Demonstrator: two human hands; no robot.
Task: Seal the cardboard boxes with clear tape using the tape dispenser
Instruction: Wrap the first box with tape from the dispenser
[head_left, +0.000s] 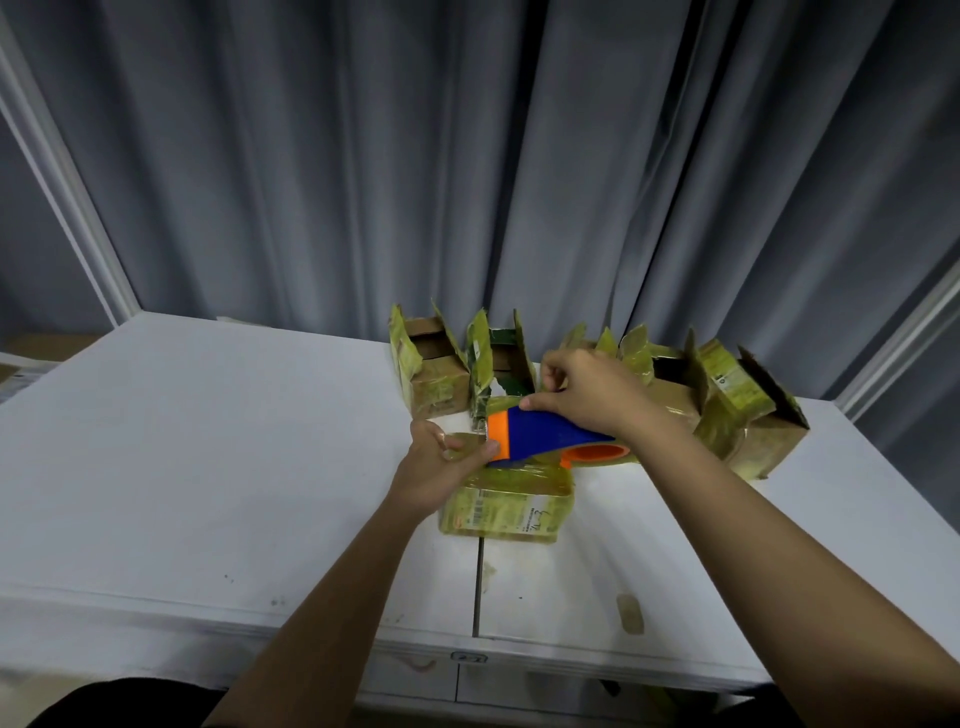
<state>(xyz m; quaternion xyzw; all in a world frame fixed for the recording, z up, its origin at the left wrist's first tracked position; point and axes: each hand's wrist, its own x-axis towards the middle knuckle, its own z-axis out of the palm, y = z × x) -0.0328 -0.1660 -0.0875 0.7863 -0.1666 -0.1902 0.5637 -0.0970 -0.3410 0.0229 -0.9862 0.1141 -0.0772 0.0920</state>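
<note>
Head view: right hand (582, 395) curled over the blue-and-orange tape dispenser (540, 434), grip wrapped round its blue body, thumb along the near edge. Dispenser held low over a closed cardboard box (506, 506), wrapped in yellowish clear tape, standing on the white counter (208, 467) at centre. Left hand (441, 462) at the dispenser's orange front end, grip pinching a clear tape strip (462, 444) just beside the box's top left edge. Behind, near the grey curtain (467, 156), a row of open cardboard boxes (434, 374) with flaps upright, some touching one another. A scrap of tape (629, 614) stuck to the counter's near right part.
</note>
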